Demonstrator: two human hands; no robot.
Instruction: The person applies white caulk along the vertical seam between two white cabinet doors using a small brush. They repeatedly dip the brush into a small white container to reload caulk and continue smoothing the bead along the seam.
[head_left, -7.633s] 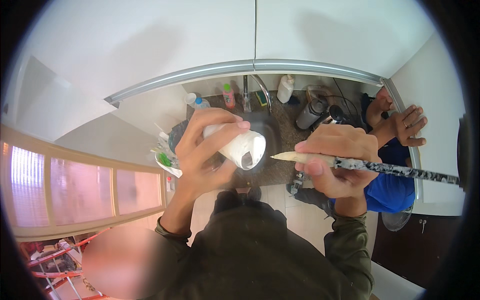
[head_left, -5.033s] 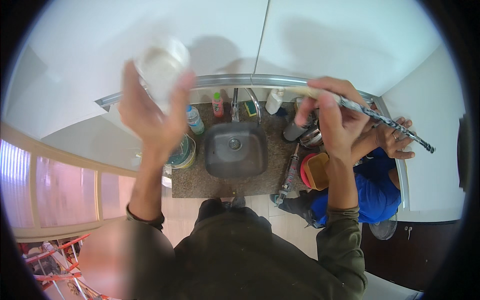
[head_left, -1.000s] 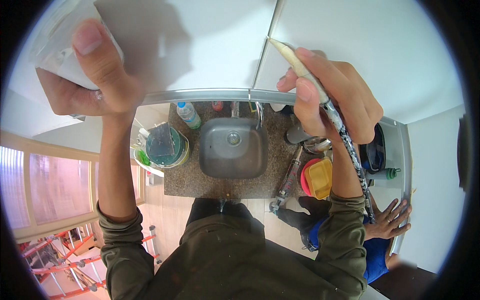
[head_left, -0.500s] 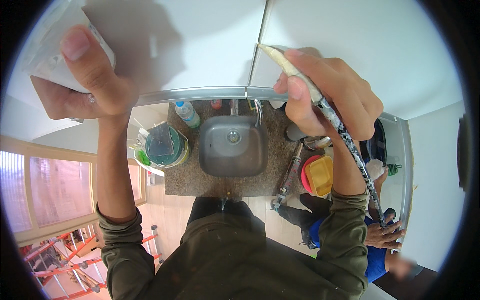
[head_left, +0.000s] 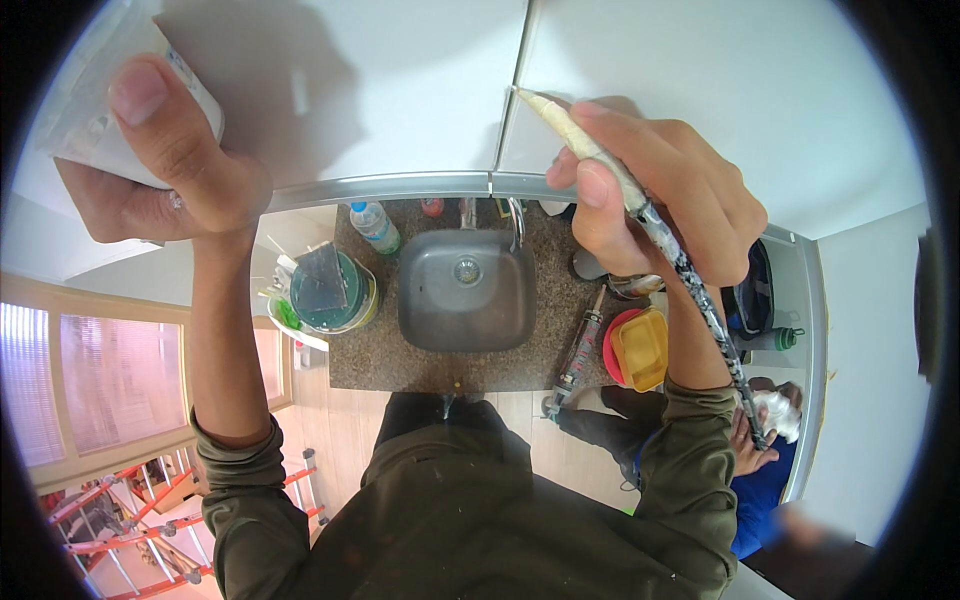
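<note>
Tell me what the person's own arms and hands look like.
Both sleeves are dark olive-green, creased and bunched well short of the wrists. The left hand and right hand wear no gloves and show short thumbnails; a small whitish smear marks the left one.

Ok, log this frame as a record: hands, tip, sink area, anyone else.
left_hand: left hand grips a translucent whitish plastic container
right_hand: right hand grips a slim black-and-white speckled stick with a tapered cream tip
tip_at: dark narrow seam between flat white panels; contact unclear
below: grey rectangular sink in a brown speckled stone counter
sink_right: yellow rectangular plastic tub
other_person: co-worker's hand, lower right
</note>
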